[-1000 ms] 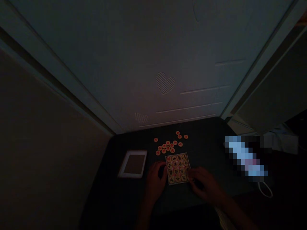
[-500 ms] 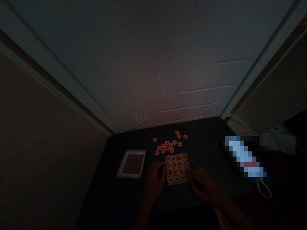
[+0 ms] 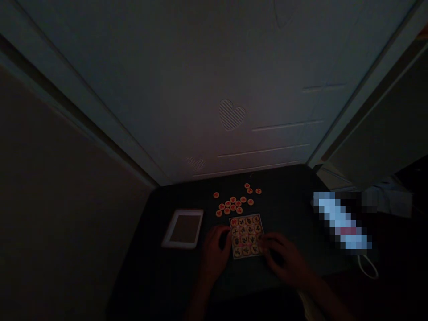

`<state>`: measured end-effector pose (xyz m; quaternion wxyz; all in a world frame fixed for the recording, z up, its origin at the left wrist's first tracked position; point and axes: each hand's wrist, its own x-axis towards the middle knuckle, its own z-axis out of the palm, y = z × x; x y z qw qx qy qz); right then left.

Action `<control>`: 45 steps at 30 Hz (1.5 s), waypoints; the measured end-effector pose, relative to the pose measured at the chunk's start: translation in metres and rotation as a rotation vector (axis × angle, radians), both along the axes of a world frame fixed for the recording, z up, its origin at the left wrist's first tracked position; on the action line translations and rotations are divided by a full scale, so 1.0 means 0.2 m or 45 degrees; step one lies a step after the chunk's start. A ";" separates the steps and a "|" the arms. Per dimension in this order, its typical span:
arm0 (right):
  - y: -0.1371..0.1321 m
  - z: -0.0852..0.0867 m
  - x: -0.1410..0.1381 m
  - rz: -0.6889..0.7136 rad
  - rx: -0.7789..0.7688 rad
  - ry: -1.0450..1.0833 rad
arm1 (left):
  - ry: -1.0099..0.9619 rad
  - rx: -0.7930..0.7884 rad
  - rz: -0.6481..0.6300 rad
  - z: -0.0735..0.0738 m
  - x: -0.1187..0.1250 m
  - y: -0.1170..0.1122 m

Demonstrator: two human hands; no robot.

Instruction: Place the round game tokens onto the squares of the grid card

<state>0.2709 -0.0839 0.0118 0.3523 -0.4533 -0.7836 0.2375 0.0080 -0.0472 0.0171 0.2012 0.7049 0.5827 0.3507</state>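
Observation:
A small square box with a pale rim lies on the dark table in front of me. Rows of round Chinese chess pieces fill it, mostly with dark characters and a red one at the far left corner. At the box's left side, my left hand is closed with thumb and fingers curled against the rim. My right hand grips the right side, its fingertips overlapping the rightmost pieces. Dim light hides the exact finger contact. Beyond the box, several loose red-character pieces lie face up.
To the left lies a white-edged box lid with a brown inner panel. A white panel with embossed hearts rises behind the dark table. On the right are a bright pixelated object and a white loop of cord.
Almost nothing differs. My right hand's fingers have shifted very slightly at the box edge, and the view has tilted a little. The pieces and the lid stay in place.

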 end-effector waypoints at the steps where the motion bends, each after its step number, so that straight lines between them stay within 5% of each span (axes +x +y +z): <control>1: 0.00 0.00 0.00 -0.018 -0.023 0.017 | 0.002 0.008 0.001 0.00 0.00 0.00; 11: 0.12 0.01 0.03 -0.398 -0.097 0.205 | -0.025 -0.001 0.012 0.00 -0.01 0.00; 21: 0.23 0.00 0.00 -0.447 -0.113 0.238 | -0.030 0.107 0.072 0.05 -0.02 0.01; 26: 0.23 0.00 0.01 -0.461 -0.107 0.254 | 0.055 0.182 0.084 0.12 -0.05 0.10; 34: 0.22 0.00 0.01 -0.439 -0.123 0.266 | 0.299 0.092 -0.001 0.16 -0.08 0.32; 45: 0.23 0.01 0.00 -0.454 -0.098 0.316 | 0.635 -0.084 0.001 0.15 -0.10 0.34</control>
